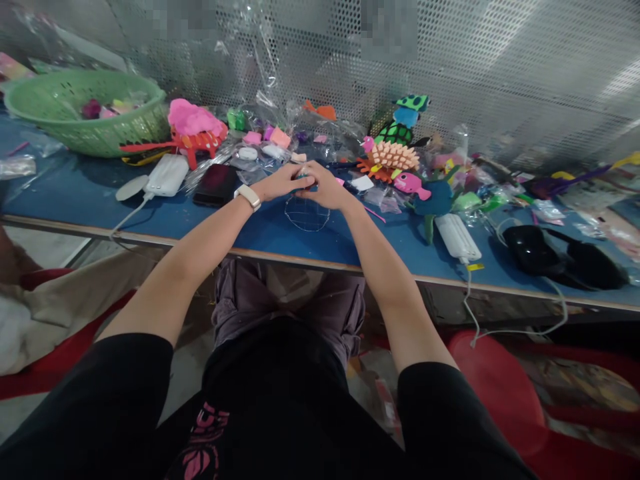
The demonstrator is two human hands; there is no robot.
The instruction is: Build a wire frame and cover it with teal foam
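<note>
Over the blue table my left hand (285, 183) and my right hand (324, 189) meet, fingers curled and fingertips together. A thin wire frame (307, 229), rounded in outline, runs up into both hands, which grip its upper part. Something small and dark shows between the fingertips, too covered to name. A pale band sits on my left wrist. Left of my hands lies a black box-like item (216, 185). To the right are a white piece (362, 183) and a pink foam fish (411, 185).
A green basket (90, 133) stands far left, beside a pink and red clay crab (197, 130). White power banks (167, 175) with cables and black goggles (533, 250) lie near the front edge. Clay sea animals (395, 157) and plastic bags line the back. A red stool (500, 393) stands right.
</note>
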